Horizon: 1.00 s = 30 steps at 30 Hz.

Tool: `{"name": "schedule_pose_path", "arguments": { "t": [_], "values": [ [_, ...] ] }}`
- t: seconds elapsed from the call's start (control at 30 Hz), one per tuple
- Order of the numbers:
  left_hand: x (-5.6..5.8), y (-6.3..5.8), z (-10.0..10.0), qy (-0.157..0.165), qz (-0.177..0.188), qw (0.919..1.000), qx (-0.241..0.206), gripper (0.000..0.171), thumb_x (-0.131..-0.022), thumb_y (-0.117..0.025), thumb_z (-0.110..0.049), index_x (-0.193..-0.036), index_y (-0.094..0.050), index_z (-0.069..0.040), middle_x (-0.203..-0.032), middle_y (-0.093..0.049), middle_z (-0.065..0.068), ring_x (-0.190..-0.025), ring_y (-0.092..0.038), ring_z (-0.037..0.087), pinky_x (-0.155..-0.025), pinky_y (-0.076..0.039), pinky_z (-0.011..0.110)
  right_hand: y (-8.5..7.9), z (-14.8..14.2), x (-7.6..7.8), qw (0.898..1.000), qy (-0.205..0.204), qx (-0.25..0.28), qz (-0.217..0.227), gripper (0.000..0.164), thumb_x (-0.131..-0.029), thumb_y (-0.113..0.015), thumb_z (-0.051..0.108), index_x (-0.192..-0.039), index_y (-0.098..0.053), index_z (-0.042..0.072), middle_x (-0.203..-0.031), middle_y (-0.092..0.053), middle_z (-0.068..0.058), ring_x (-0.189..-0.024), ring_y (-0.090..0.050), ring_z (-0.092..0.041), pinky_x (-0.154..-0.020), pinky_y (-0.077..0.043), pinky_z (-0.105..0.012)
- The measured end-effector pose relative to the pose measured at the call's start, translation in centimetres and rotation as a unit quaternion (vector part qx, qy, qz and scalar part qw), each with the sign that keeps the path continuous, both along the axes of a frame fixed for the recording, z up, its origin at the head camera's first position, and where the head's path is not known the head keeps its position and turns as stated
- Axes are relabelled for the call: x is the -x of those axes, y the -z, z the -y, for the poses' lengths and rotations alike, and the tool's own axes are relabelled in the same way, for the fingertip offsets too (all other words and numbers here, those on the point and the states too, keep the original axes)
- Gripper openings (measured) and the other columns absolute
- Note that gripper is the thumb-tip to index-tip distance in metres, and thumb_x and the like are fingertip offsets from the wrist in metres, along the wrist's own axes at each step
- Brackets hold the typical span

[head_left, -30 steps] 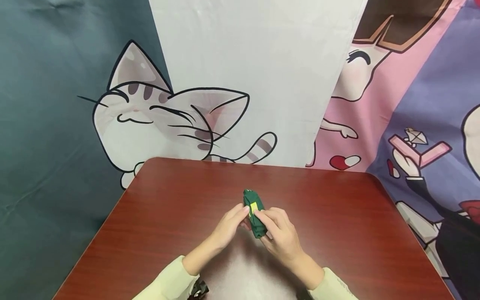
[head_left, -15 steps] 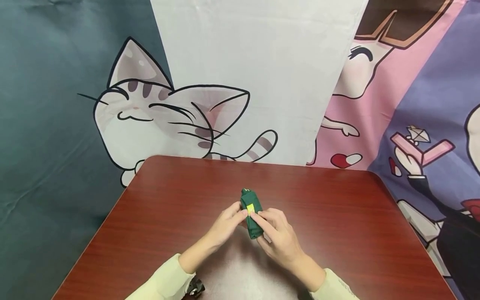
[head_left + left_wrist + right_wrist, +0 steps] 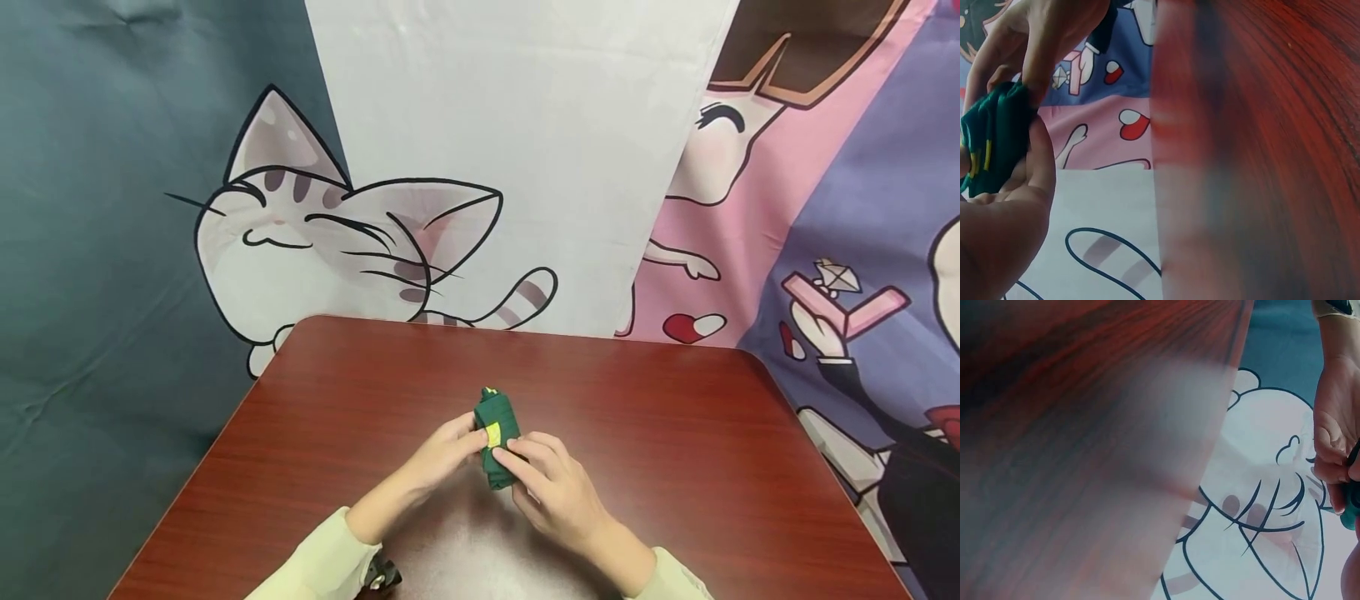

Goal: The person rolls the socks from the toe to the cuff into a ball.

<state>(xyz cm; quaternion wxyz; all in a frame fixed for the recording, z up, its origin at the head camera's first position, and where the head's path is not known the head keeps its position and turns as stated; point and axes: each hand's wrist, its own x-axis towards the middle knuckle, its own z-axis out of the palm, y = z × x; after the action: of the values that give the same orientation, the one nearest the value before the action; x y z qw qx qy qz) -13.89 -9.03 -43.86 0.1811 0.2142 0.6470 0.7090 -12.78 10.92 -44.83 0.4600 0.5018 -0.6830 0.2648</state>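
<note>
A dark green cloth bundle (image 3: 498, 408), folded small and marked with a yellow patch, is held above the table by both hands. My left hand (image 3: 442, 457) grips its left side, the thumb lying by the yellow patch. From the right, my right hand (image 3: 558, 496) pinches its lower part, with fingertips on the upper face. In the left wrist view, layered folds with thin yellow edges show on the green cloth (image 3: 1002, 134) between the two hands. Only a sliver of the green cloth (image 3: 1350, 509) appears at the right edge of the right wrist view.
Below the hands is a reddish-brown wooden table (image 3: 337, 400) with rounded far corners. A cartoon-printed backdrop (image 3: 585, 167) hangs behind it. A small black object (image 3: 382, 575) shows beside the left sleeve (image 3: 322, 554).
The bundle has shifted slightly left and turned so that more of its broad face shows. Both hands have kept hold, and the right fingertips have moved lower relative to the yellow patch.
</note>
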Motion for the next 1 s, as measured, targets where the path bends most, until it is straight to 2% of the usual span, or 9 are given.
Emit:
{"name": "schedule_pose_path", "arguments": {
  "t": [0.1,0.2,0.33,0.4,0.53,0.7,0.87,1.0],
  "values": [
    [0.2,0.3,-0.1,0.01,0.009,0.9999,-0.003,0.035,-0.093,-0.047,-0.01,-0.123,-0.046,0.007,-0.103,-0.061,0.007,-0.09,-0.062,0.013,-0.08,-0.051,0.034,0.2,-0.3,-0.2,1.0,-0.017,-0.003,0.019,0.034,-0.083,-0.044,0.004,-0.108,-0.065,-0.002,-0.104,-0.061,-0.019,-0.091,-0.054,-0.032,-0.07,-0.049,-0.031],
    [0.4,0.5,-0.2,0.015,0.015,0.9998,0.006,0.036,-0.092,-0.048,-0.01,-0.123,-0.045,0.006,-0.105,-0.061,0.01,-0.092,-0.063,0.016,-0.082,-0.052,0.037,0.3,-0.5,-0.4,0.997,-0.043,0.003,0.059,0.034,-0.08,-0.045,0.002,-0.107,-0.065,-0.003,-0.105,-0.059,-0.019,-0.094,-0.053,-0.032,-0.076,-0.048,-0.033],
    [0.4,0.8,-0.3,0.008,0.008,0.9994,0.032,0.035,-0.092,-0.05,-0.011,-0.123,-0.046,0.005,-0.104,-0.063,0.012,-0.09,-0.064,0.016,-0.081,-0.052,0.042,0.3,-0.7,-0.7,0.988,-0.078,0.035,0.13,0.026,-0.082,-0.052,0.001,-0.105,-0.063,-0.007,-0.103,-0.059,-0.016,-0.096,-0.053,-0.028,-0.085,-0.044,-0.031],
    [0.4,0.9,-0.3,0.006,0.002,0.9992,0.039,0.035,-0.091,-0.051,-0.01,-0.123,-0.046,0.005,-0.102,-0.064,0.012,-0.089,-0.064,0.016,-0.08,-0.052,0.043,0.4,-0.7,-0.7,0.981,-0.083,0.053,0.165,0.024,-0.084,-0.056,0.002,-0.105,-0.062,-0.006,-0.102,-0.059,-0.014,-0.095,-0.053,-0.025,-0.087,-0.042,-0.028],
    [0.4,1.1,-0.4,0.014,-0.01,0.999,0.041,0.038,-0.09,-0.052,-0.009,-0.125,-0.045,0.004,-0.101,-0.065,0.013,-0.088,-0.064,0.016,-0.078,-0.053,0.039,0.3,-0.6,-1.0,0.967,-0.05,0.08,0.235,0.021,-0.083,-0.061,0.002,-0.104,-0.061,0.0,-0.097,-0.059,-0.006,-0.091,-0.053,-0.017,-0.083,-0.042,-0.022],
    [0.5,1.4,-0.7,0.019,-0.008,0.9988,0.046,0.04,-0.089,-0.054,-0.009,-0.127,-0.046,0.002,-0.105,-0.065,0.014,-0.09,-0.064,0.015,-0.077,-0.054,0.034,-0.3,-0.4,-1.1,0.944,0.007,0.095,0.315,0.024,-0.079,-0.068,0.003,-0.101,-0.06,0.009,-0.09,-0.057,0.003,-0.08,-0.054,-0.01,-0.071,-0.045,-0.018],
    [0.6,1.8,-1.0,0.007,-0.007,0.9986,0.052,0.038,-0.089,-0.055,-0.007,-0.126,-0.047,0.001,-0.107,-0.064,0.014,-0.091,-0.064,0.015,-0.076,-0.054,0.031,-1.0,-0.3,-1.1,0.924,0.039,0.074,0.372,0.02,-0.082,-0.069,0.012,-0.099,-0.058,0.014,-0.084,-0.054,0.004,-0.073,-0.054,-0.008,-0.063,-0.047,-0.02],
    [0.5,2.0,-1.4,-0.015,-0.039,0.9956,0.084,0.032,-0.089,-0.058,-0.009,-0.119,-0.052,0.0,-0.107,-0.065,0.013,-0.092,-0.064,0.012,-0.078,-0.053,0.026,-1.5,-0.2,-1.0,0.909,0.072,0.054,0.406,0.019,-0.083,-0.07,0.024,-0.093,-0.055,0.018,-0.08,-0.052,0.006,-0.068,-0.052,-0.006,-0.058,-0.047,-0.021]
  ]
}}
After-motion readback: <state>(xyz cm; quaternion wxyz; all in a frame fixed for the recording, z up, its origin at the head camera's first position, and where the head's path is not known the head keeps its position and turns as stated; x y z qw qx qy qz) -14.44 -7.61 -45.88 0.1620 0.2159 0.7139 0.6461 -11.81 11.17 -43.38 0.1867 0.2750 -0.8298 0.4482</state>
